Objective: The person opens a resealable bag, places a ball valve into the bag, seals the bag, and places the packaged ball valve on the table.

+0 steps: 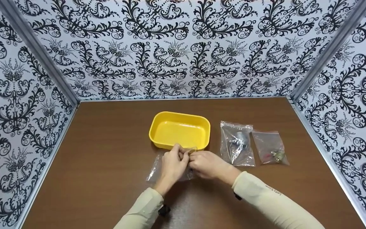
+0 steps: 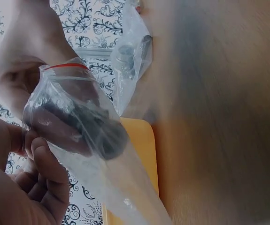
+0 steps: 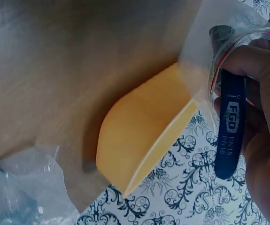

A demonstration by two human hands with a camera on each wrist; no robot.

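Just in front of the yellow tray (image 1: 179, 132), both hands work at a clear zip bag (image 2: 125, 187) with a red strip along its mouth. My left hand (image 1: 172, 165) pinches the bag's edge near that mouth between thumb and fingers. My right hand (image 1: 206, 163) reaches into the mouth, its fingers on a valve with a dark blue lever (image 3: 231, 124) printed "FGO DN15 PN10". The valve's grey metal end (image 3: 220, 33) shows through the plastic. From above, the hands mostly hide the valve.
Right of the tray lies a clear zip bag (image 1: 227, 140) holding a grey and dark part. Beside it, another bag (image 1: 264, 141) contains small brass-coloured and red pieces. Patterned panels (image 1: 176, 63) enclose the brown table (image 1: 106, 143) at the back and both sides.
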